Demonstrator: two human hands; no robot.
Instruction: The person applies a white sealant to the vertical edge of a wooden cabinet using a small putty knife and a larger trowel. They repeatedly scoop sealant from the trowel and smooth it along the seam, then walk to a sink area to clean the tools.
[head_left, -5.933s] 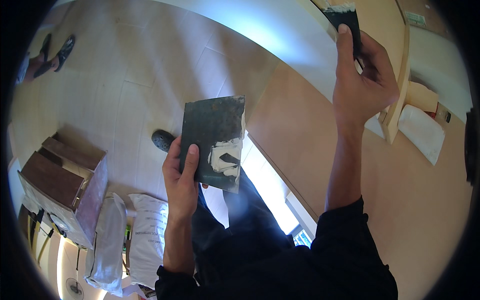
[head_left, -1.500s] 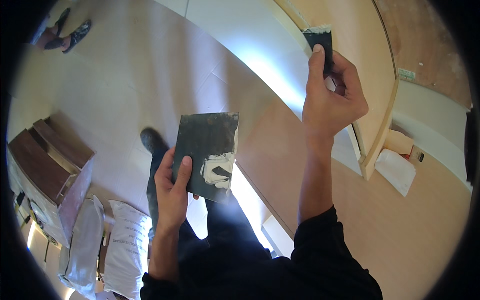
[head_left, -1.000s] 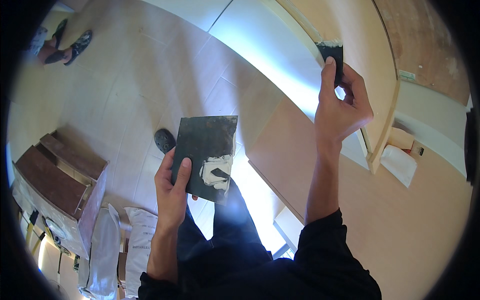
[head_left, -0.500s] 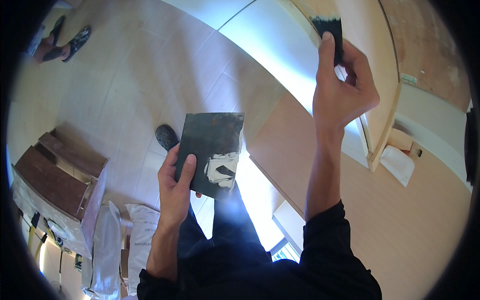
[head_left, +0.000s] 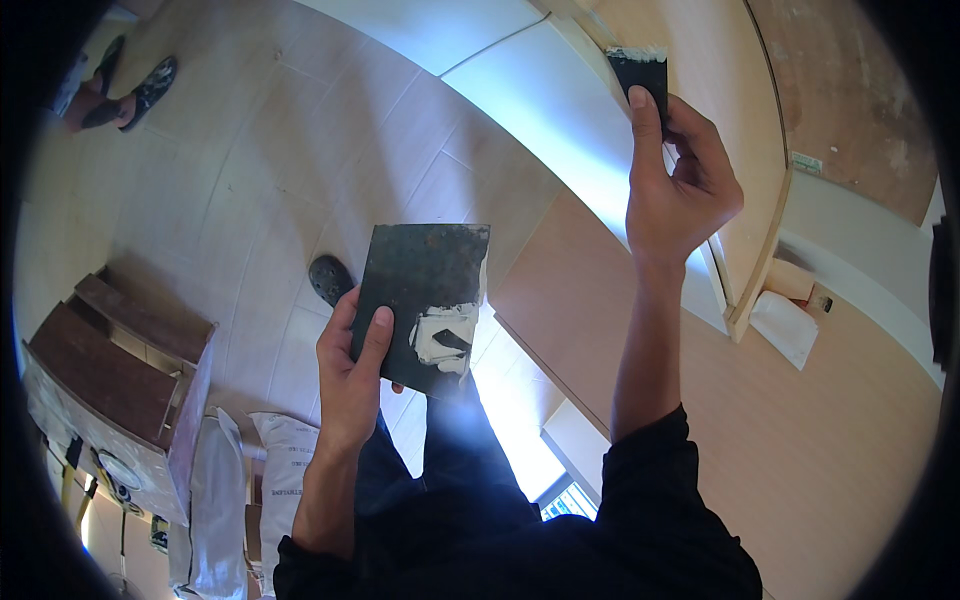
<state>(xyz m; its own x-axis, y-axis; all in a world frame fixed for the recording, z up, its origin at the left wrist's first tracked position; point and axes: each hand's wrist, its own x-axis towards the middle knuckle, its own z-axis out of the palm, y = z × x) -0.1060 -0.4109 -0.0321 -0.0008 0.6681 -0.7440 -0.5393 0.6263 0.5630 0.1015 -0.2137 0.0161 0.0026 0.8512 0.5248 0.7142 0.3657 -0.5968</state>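
Note:
My left hand (head_left: 348, 375) grips a dark flat rectangular board (head_left: 425, 262) by its left edge, thumb on top and fingers beneath. White putty (head_left: 430, 350) lies smeared on the board's lower right part, with a dark bare patch inside it. Up at the right, my right hand (head_left: 685, 200) pinches a small black putty scraper (head_left: 640, 78) between thumb and fingers. White paste coats the scraper's far edge. The scraper is over the pale wooden panel (head_left: 720, 130); whether it touches cannot be made out.
A brown wooden box-like piece (head_left: 110, 370) stands at the left, beside white sacks (head_left: 285, 460). A wooden surface (head_left: 740, 460) spreads at the right, with a white packet (head_left: 785, 328) on it. Another person's feet in dark clogs (head_left: 150, 95) stand at the upper left.
My right hand and the scraper have shifted slightly left and nearer to me, showing more of the pasted edge. The left hand and board have hardly moved.

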